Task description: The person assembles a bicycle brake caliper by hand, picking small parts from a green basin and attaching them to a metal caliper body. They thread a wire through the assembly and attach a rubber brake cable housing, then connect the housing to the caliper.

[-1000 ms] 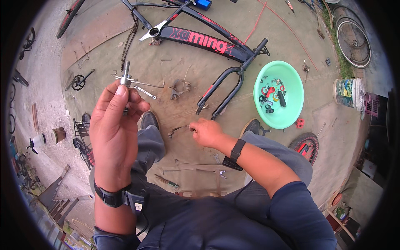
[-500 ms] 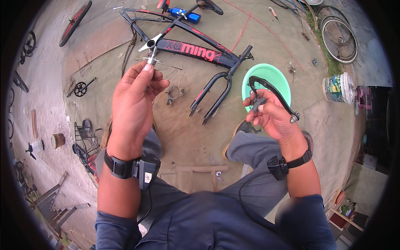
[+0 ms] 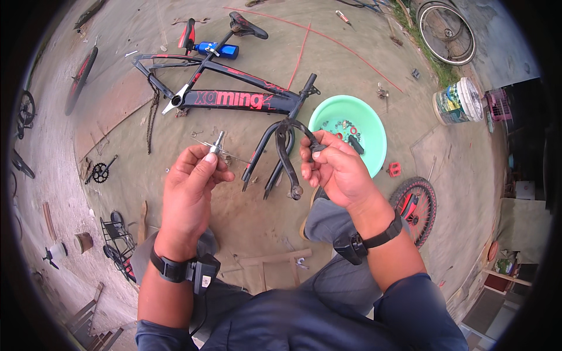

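My left hand (image 3: 196,187) pinches a silver threaded bolt (image 3: 218,142) upright between thumb and fingers. Thin wire arms, apparently a spring, stick out from it on both sides. To the right, my right hand (image 3: 339,167) grips a black curved brake arm (image 3: 285,158) by a dark block that looks like its brake pad; its long end hangs toward the left. Behind both hands lies the dark bicycle frame (image 3: 234,99) with its fork (image 3: 260,155). A mint-green basin (image 3: 379,137) holding small parts stands just beyond my right hand.
A blue bottle (image 3: 222,50) and a saddle (image 3: 249,26) lie by the frame. Right of me are a red pedal (image 3: 394,169), a wheel (image 3: 414,210) and a paint bucket (image 3: 459,102). A chainring with crank (image 3: 100,172) and a black rack (image 3: 119,240) lie left.
The brake arm has turned over, its long end swinging from right to left of my right hand. Both hands are lower in view, the right further left. The view has shifted.
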### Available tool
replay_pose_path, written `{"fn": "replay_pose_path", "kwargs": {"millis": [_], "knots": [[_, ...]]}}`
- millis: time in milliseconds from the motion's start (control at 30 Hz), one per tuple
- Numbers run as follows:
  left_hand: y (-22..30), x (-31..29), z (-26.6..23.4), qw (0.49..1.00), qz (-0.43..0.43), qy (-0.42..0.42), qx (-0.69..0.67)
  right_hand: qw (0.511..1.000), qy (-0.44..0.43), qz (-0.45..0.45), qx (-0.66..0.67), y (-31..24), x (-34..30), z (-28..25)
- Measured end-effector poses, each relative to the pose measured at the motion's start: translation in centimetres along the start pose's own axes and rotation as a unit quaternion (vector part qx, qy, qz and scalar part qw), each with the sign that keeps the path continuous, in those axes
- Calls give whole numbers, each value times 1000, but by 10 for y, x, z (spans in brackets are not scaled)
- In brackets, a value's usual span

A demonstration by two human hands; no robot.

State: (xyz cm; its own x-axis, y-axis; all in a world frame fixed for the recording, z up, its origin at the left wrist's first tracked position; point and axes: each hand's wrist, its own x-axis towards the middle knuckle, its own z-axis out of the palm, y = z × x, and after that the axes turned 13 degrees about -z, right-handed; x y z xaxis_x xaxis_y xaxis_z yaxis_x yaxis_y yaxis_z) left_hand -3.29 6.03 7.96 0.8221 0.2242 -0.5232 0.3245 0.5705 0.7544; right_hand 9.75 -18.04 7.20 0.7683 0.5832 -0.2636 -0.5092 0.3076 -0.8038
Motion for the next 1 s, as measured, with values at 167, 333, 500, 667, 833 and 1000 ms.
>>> {"fn": "replay_pose_path", "kwargs": {"millis": [167,333,500,667,833,1000], "knots": [[-4,4,5,1000,-1,-23,4,999,19,-24,-13,0,3,-5],[-6,3,5,1000,-7,-18,10,998,42,-43,7,2,4,-6],[-6,1,4,1000,-3,-22,8,994,74,-69,28,10,7,-3],[-5,-1,2,1000,6,-29,3,993,85,-75,40,8,9,-1],[-8,-1,1,1000,6,-27,1,990,101,-80,62,7,10,-1],[-9,-1,2,1000,2,-27,-3,991,100,-79,48,6,10,-5]]}}
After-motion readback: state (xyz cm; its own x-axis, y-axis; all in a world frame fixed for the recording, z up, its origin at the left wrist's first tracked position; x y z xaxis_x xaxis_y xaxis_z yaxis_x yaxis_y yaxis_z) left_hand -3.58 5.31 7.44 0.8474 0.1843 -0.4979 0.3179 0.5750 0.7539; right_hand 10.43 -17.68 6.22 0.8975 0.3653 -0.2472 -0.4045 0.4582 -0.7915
